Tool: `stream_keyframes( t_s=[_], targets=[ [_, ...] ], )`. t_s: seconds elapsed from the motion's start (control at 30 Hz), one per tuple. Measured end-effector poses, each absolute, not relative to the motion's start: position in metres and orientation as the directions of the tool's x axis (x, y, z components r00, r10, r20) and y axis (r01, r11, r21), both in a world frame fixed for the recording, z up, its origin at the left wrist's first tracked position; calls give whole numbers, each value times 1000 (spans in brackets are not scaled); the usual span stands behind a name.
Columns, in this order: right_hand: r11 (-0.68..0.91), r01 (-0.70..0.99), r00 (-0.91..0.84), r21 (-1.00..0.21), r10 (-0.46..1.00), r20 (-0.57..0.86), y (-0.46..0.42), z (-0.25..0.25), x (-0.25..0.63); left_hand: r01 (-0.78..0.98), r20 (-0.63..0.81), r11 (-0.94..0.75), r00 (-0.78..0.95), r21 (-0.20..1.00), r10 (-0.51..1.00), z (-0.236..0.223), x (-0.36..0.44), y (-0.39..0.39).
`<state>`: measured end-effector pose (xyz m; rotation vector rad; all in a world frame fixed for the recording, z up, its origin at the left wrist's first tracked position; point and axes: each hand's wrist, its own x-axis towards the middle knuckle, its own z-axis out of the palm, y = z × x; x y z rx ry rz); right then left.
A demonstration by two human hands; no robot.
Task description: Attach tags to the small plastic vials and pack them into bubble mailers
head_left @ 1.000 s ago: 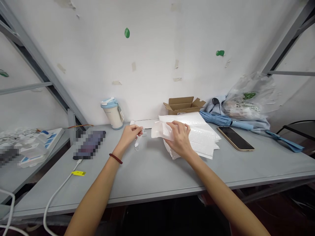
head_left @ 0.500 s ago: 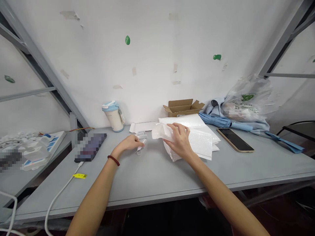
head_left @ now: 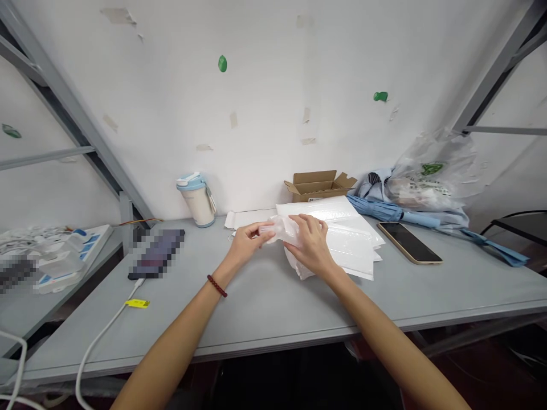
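Observation:
My right hand (head_left: 314, 242) is wrapped round a thin, whitish, crinkled pouch (head_left: 285, 229), keeping it above the white bubble mailers (head_left: 346, 242). My left hand (head_left: 250, 242) pinches a small clear-and-white piece (head_left: 265, 229) at the pouch's left end. How far that piece reaches into the pouch cannot be made out, and its exact kind is hidden by my fingers. A dark red bead bracelet (head_left: 217, 286) circles my left wrist. Behind my left hand lies a flat white strip-like thing (head_left: 245, 218), partly covered.
An open cardboard box (head_left: 318, 183) stands by the wall. To the right are a phone (head_left: 409, 242), a folded blue umbrella (head_left: 378, 209) and a plastic bag (head_left: 431, 176). On the left are a cup (head_left: 197, 199), a blurred-out phone (head_left: 158, 253) and a white cable (head_left: 102, 336).
My left hand has moved right and slightly up from the small items on the table, bringing a small piece to the pouch. My right hand stays nearly in place with the pouch.

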<state>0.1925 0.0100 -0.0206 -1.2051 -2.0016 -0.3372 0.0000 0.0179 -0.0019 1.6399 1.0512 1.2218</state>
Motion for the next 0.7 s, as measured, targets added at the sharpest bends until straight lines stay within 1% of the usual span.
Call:
stream_keyframes(
  t_s=[0.07,0.13,0.2,0.23,0.3,0.37,0.43,0.5,0.57,0.7],
  targets=[
    [522,838,-270,-158,649,711,10,-21,193,216,363,-405,209,889,908,-5,7,15],
    [525,834,-271,-167,655,705,10,-21,193,245,418,-470,234,848,878,-6,10,13],
    [531,830,-272,-173,655,706,10,-21,193,296,497,-542,218,787,840,-6,12,10],
    [536,827,-276,-172,653,705,10,-21,192,343,556,-588,197,733,808,-5,13,9],
    [546,821,-291,-165,650,702,9,-21,192,465,681,-672,183,576,709,-4,15,4],
    [555,817,-308,-158,652,693,8,-20,190,566,752,-718,241,404,613,-3,20,-1],
    [557,816,-321,-156,660,679,6,-19,189,614,762,-737,324,281,560,-3,24,-6],
    [560,814,-333,-152,665,668,5,-19,189,629,752,-747,379,218,539,-4,27,-9],
    [566,811,-343,-147,663,665,5,-19,189,638,747,-746,400,190,532,-4,27,-10],
    [575,806,-350,-140,654,670,7,-21,189,671,744,-720,389,175,544,-4,22,-6]
  ],
)
